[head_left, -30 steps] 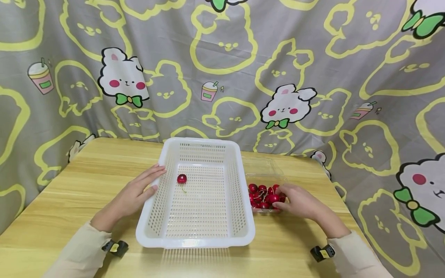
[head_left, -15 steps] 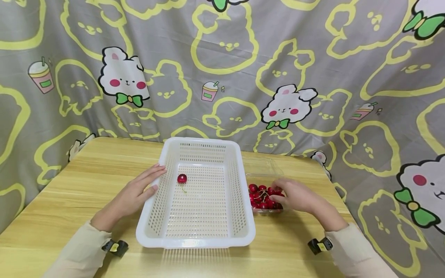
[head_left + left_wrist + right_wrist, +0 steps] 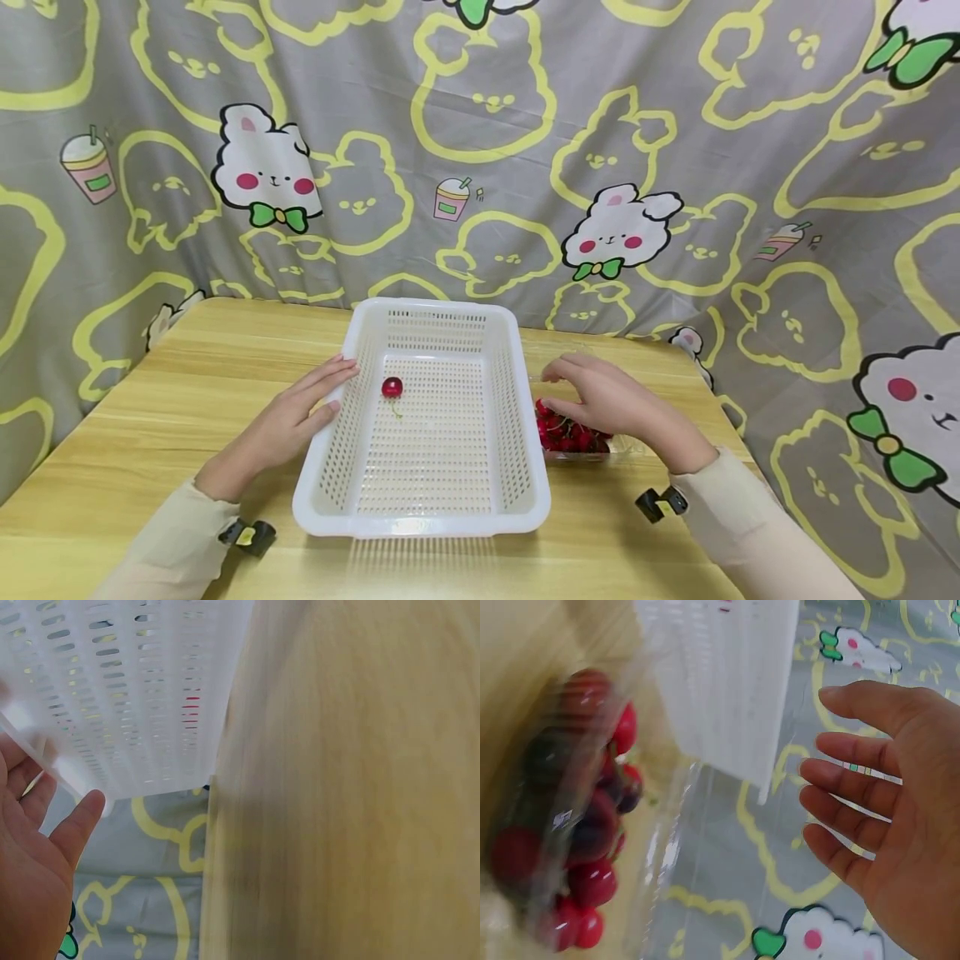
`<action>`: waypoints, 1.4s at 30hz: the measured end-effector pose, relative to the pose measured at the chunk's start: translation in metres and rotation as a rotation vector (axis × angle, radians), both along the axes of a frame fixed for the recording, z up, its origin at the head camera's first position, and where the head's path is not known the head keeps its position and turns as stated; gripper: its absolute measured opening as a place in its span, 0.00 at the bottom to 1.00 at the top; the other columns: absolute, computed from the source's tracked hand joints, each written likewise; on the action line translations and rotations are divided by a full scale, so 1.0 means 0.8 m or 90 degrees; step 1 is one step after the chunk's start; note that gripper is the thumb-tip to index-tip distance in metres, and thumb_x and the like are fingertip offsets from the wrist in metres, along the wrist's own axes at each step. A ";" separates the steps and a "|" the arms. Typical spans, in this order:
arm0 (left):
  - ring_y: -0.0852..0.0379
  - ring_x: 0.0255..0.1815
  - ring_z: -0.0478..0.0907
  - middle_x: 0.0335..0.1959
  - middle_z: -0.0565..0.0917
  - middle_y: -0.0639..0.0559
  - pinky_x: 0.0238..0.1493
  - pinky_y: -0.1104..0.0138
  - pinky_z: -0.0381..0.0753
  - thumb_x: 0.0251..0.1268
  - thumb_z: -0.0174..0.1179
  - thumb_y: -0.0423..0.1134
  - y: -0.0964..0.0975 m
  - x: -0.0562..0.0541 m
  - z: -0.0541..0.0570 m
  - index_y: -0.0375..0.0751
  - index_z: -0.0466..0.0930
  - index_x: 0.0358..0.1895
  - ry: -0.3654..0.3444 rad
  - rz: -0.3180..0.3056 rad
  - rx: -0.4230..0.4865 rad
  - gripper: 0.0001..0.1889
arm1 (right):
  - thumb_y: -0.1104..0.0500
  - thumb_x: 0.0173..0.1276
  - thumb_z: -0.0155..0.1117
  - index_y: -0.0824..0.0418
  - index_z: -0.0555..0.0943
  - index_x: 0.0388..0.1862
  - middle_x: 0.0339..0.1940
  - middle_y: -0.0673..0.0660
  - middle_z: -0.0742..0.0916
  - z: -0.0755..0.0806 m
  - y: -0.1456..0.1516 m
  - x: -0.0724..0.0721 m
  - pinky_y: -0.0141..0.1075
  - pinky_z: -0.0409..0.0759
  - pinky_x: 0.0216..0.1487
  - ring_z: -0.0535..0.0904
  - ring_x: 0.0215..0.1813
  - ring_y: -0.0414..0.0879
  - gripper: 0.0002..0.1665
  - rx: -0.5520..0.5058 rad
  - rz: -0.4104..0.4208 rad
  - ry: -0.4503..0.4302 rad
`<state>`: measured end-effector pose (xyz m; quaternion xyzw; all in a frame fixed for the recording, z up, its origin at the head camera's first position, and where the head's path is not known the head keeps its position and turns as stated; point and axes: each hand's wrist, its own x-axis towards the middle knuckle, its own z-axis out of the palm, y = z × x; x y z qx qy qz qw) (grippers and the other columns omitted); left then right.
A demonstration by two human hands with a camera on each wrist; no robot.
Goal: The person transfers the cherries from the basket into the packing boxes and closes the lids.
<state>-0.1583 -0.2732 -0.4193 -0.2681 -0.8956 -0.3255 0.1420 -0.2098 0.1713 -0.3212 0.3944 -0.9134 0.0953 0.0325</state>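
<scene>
A white slotted plastic basket [image 3: 427, 525] stands on the wooden table, with one dark red cherry [image 3: 392, 387] and its green stem on its floor. My left hand [image 3: 288, 417] rests against the basket's left rim, fingers straight with their tips at the edge; the left wrist view shows the thumb [image 3: 79, 825] by the outer side. My right hand [image 3: 603, 396] hovers over a clear plastic box [image 3: 577, 456] of cherries [image 3: 592, 881], right of the basket. In the right wrist view its fingers [image 3: 840, 776] are spread and hold nothing.
The box's clear lid [image 3: 558, 352] lies folded back behind it, partly hidden by my right hand. Behind the wooden table [image 3: 187, 375] hangs a grey curtain [image 3: 517, 83] with yellow cartoon outlines, and it also runs along the right side.
My right hand has come up out of the cherries, its fingers opened, and shifted left and toward the back, nearer the basket. My left hand, the basket and its cherry have stayed in place.
</scene>
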 end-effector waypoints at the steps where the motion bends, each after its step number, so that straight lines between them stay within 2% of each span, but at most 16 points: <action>1: 0.54 0.77 0.51 0.74 0.64 0.50 0.61 0.34 0.62 0.73 0.53 0.36 0.000 0.000 0.000 0.44 0.67 0.71 0.000 0.000 0.000 0.25 | 0.48 0.67 0.67 0.56 0.81 0.50 0.46 0.51 0.84 0.003 -0.006 -0.001 0.45 0.79 0.52 0.79 0.50 0.47 0.18 0.001 0.011 0.005; 7: 0.53 0.77 0.52 0.73 0.65 0.48 0.61 0.35 0.62 0.72 0.53 0.35 0.000 0.001 0.001 0.44 0.68 0.71 0.008 -0.001 0.000 0.25 | 0.48 0.67 0.67 0.58 0.81 0.52 0.47 0.51 0.82 0.020 -0.041 -0.007 0.44 0.78 0.51 0.79 0.49 0.46 0.20 0.009 0.064 0.040; 14: 0.50 0.76 0.53 0.73 0.65 0.47 0.61 0.35 0.63 0.72 0.53 0.35 0.002 0.001 0.000 0.43 0.68 0.71 0.012 -0.004 0.002 0.25 | 0.41 0.68 0.62 0.57 0.79 0.54 0.50 0.51 0.81 0.031 -0.084 -0.015 0.43 0.75 0.54 0.75 0.51 0.47 0.25 0.053 0.109 0.136; 18: 0.48 0.76 0.54 0.73 0.66 0.48 0.61 0.35 0.62 0.72 0.53 0.35 0.003 0.000 0.000 0.43 0.68 0.71 0.012 -0.004 0.002 0.25 | 0.37 0.69 0.58 0.57 0.78 0.56 0.51 0.52 0.80 0.035 -0.107 -0.020 0.44 0.72 0.58 0.74 0.54 0.49 0.29 0.071 0.114 0.164; 21: 0.46 0.76 0.55 0.73 0.66 0.48 0.61 0.35 0.63 0.72 0.53 0.35 0.002 0.000 0.000 0.43 0.68 0.71 0.016 -0.002 -0.001 0.25 | 0.34 0.69 0.56 0.57 0.76 0.58 0.53 0.53 0.79 0.039 -0.125 -0.024 0.45 0.71 0.60 0.73 0.56 0.50 0.32 0.075 0.106 0.163; 26: 0.46 0.75 0.55 0.73 0.66 0.48 0.59 0.34 0.64 0.72 0.53 0.35 0.002 0.000 0.000 0.44 0.68 0.71 0.020 -0.001 -0.004 0.25 | 0.34 0.69 0.56 0.58 0.74 0.60 0.55 0.54 0.78 0.041 -0.153 -0.034 0.45 0.71 0.61 0.73 0.60 0.51 0.34 0.057 0.091 0.119; 31: 0.49 0.76 0.54 0.73 0.65 0.48 0.60 0.34 0.63 0.72 0.53 0.35 0.002 0.000 0.001 0.44 0.67 0.71 0.012 -0.005 0.000 0.25 | 0.38 0.69 0.59 0.57 0.73 0.62 0.56 0.53 0.78 0.038 -0.180 -0.040 0.43 0.72 0.59 0.73 0.59 0.49 0.32 0.001 0.061 0.031; 36: 0.47 0.76 0.54 0.73 0.66 0.48 0.60 0.34 0.63 0.73 0.53 0.35 0.002 0.000 0.001 0.44 0.68 0.71 0.011 -0.007 0.004 0.25 | 0.41 0.70 0.60 0.55 0.72 0.63 0.56 0.53 0.78 0.024 -0.206 -0.046 0.41 0.73 0.57 0.74 0.58 0.47 0.30 -0.056 0.033 -0.027; 42: 0.46 0.76 0.54 0.73 0.66 0.48 0.60 0.34 0.63 0.73 0.53 0.35 0.002 0.001 0.000 0.45 0.68 0.71 0.014 -0.004 0.007 0.24 | 0.41 0.71 0.59 0.55 0.73 0.65 0.57 0.55 0.79 0.002 -0.233 -0.055 0.42 0.74 0.56 0.75 0.57 0.47 0.30 -0.094 0.003 -0.090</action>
